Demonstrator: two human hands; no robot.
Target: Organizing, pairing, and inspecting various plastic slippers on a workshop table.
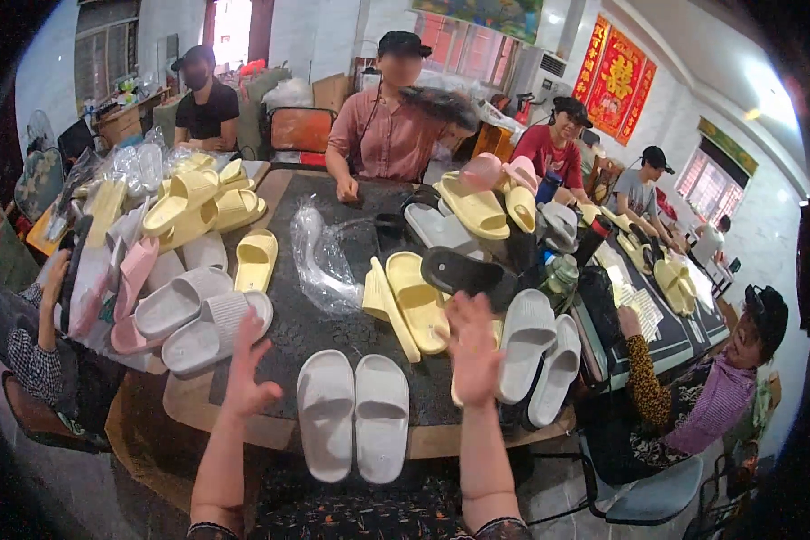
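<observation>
Squarely between both raised hands: a pair of white slide sandals (353, 416), side by side at the near edge of the dark table (315, 328), toes pointing away. Left hand (247, 371) and right hand (472, 346) both lifted off the table, fingers spread wide, holding nothing. Best lowered evenly, one hand per sandal, keeping the two aligned. Just beyond: two yellow slides (409, 301), one black slide (459, 270), two more white slides (540, 351), one crumpled clear bag (319, 261).

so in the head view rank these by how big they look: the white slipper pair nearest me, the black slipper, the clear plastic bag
1. white slipper pair, though it lies nearest the camera
2. clear plastic bag
3. black slipper

The bag and the black slipper look close in size, so that order is unsure.
</observation>
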